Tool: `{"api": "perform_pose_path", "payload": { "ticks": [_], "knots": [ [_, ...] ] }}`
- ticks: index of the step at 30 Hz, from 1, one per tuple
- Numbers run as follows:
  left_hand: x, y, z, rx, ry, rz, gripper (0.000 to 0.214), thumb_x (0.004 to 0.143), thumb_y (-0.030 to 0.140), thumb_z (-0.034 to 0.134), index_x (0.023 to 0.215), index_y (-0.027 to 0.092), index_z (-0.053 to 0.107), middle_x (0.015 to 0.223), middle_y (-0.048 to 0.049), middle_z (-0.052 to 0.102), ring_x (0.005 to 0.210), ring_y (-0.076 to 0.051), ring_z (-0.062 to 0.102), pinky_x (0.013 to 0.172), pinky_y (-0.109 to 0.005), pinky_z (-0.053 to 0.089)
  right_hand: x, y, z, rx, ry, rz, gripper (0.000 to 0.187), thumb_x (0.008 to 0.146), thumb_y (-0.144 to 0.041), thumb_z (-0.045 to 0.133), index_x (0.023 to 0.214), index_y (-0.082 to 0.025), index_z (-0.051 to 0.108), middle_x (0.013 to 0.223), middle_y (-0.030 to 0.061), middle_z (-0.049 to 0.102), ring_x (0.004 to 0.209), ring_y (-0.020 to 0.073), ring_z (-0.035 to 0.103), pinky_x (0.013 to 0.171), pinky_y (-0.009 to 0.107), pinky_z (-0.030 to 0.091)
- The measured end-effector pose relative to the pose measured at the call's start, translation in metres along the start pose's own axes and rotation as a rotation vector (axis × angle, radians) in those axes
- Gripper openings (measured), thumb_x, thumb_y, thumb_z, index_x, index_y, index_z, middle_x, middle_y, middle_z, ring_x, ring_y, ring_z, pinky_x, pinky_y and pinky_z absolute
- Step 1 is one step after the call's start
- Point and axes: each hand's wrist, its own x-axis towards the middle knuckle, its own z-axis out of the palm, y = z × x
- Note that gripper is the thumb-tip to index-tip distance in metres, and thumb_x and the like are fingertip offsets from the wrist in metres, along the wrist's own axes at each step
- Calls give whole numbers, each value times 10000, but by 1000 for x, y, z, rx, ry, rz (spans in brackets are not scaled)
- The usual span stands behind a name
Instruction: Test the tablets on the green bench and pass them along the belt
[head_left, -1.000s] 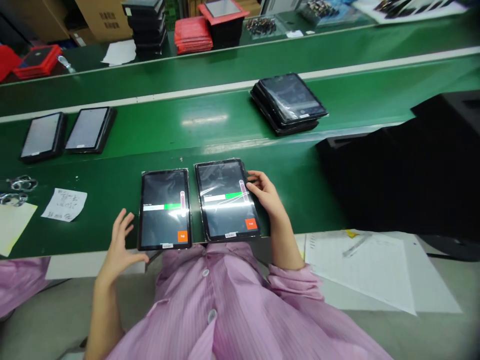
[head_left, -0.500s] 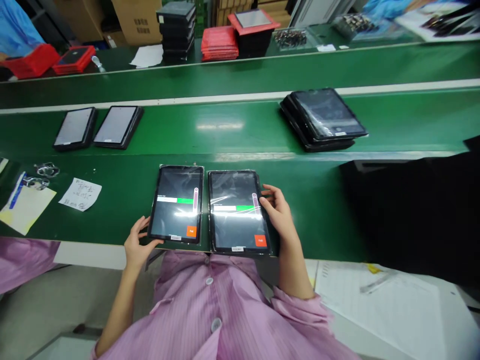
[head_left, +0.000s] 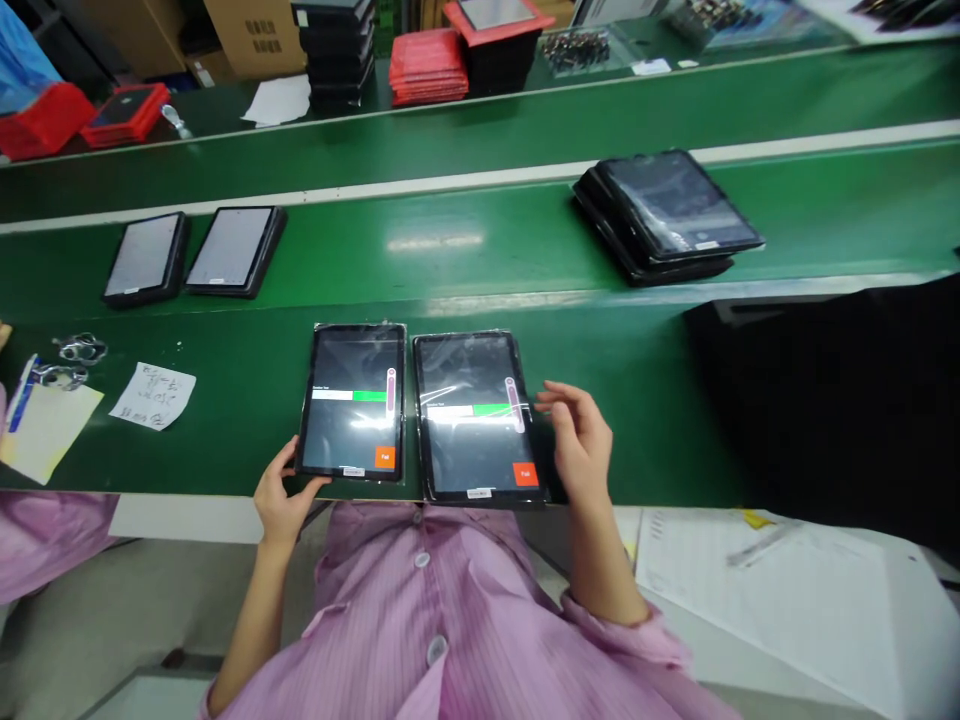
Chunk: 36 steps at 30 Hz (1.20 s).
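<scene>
Two tablets lie side by side at the near edge of the green bench, their dark screens lit with a white-and-green bar and an orange "Fail" button. At the lower left corner of the left tablet [head_left: 352, 400] is my left hand [head_left: 281, 500], its fingers at the side edge and its thumb along the bottom edge, gripping that corner. My right hand [head_left: 583, 440] is just right of the right tablet [head_left: 480, 430], apart from it. Its fingers are loosely bent and spread from the thumb, with nothing in them.
Two tablets with pale screens [head_left: 229, 248] lie farther back on the left. A stack of dark tablets [head_left: 675, 205] sits back right. Handwritten paper [head_left: 155, 396], a yellowish sheet [head_left: 56, 430] and clear-looking small items [head_left: 81, 348] lie left. A black cover [head_left: 832, 400] stands right.
My right hand has left the right tablet's edge and moved a little to the right. My left hand stays at the left tablet's corner. The view has shifted slightly.
</scene>
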Motion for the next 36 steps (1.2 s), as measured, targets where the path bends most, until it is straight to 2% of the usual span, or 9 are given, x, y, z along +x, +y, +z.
{"api": "perform_pose_path", "payload": {
  "ticks": [6, 8, 12, 16, 22, 26, 30, 33, 36],
  "knots": [
    [2, -3, -1, 45, -38, 64, 718, 805, 417, 804, 1395, 153, 493, 1206, -178, 688, 1037, -275, 692, 725, -329, 589, -52, -40, -1, -347, -250, -635, 205, 936, -188, 566, 1101, -219, 684, 999, 83, 726, 900, 218, 665, 792, 357, 507],
    [3, -3, -1, 67, -49, 91, 731, 808, 431, 792, 1401, 142, 479, 1214, -193, 676, 1071, -296, 676, 743, -346, 580, -60, -45, 3, -418, -289, -767, 205, 920, -175, 590, 1101, -201, 685, 970, 86, 737, 869, 216, 657, 772, 359, 500],
    [5, -4, 2, 103, -55, 128, 739, 822, 465, 757, 1409, 128, 459, 1214, -205, 661, 1103, -319, 657, 800, -383, 563, -69, -46, 8, -359, -336, -869, 256, 925, -129, 538, 1146, -143, 667, 939, 97, 754, 878, 208, 666, 763, 344, 514],
    [6, -2, 3, 121, -54, 147, 705, 841, 479, 727, 1392, 129, 462, 1206, -206, 657, 1094, -319, 655, 802, -387, 550, -74, -46, 13, -266, -348, -911, 284, 940, -121, 487, 1161, -151, 662, 920, 89, 767, 857, 197, 685, 738, 336, 520],
    [8, 0, 4, 105, -40, 160, 622, 830, 442, 749, 1316, 168, 474, 1218, -187, 647, 1048, -296, 662, 733, -344, 540, -77, -47, 27, -219, -382, -933, 221, 946, -118, 495, 1062, -147, 680, 909, 79, 774, 838, 181, 697, 739, 323, 498],
    [9, 1, -2, 129, -108, 191, 485, 871, 429, 710, 1259, 218, 509, 1256, -163, 615, 1108, -294, 640, 852, -394, 533, -79, -50, 31, -286, -359, -875, 210, 931, -96, 523, 1022, -196, 684, 938, 34, 791, 948, 189, 708, 902, 369, 445],
    [28, 11, -16, -42, -139, 109, 782, 868, 704, 559, 1420, 199, 333, 1452, -228, 438, 1298, -351, 518, 1022, -541, 463, -60, -54, 13, -306, -354, -712, 210, 927, -166, 546, 1057, -275, 669, 1023, 3, 784, 1045, 218, 693, 1073, 473, 347],
    [69, 30, -15, 5, -192, 47, 687, 915, 637, 538, 1417, 196, 381, 1498, -225, 401, 1373, -359, 445, 1104, -579, 375, -20, -42, 2, -289, -147, -387, 258, 932, -277, 548, 1166, -271, 656, 1169, 76, 730, 1126, 271, 647, 1014, 490, 433],
    [130, 59, 13, 129, -374, 110, 386, 964, 488, 540, 1266, 256, 606, 1454, -148, 522, 1385, -371, 440, 1170, -668, 177, 32, -14, 9, -194, -70, -120, 330, 892, -383, 591, 1169, -228, 680, 1166, 112, 710, 1034, 268, 656, 877, 439, 531]
  ]
}}
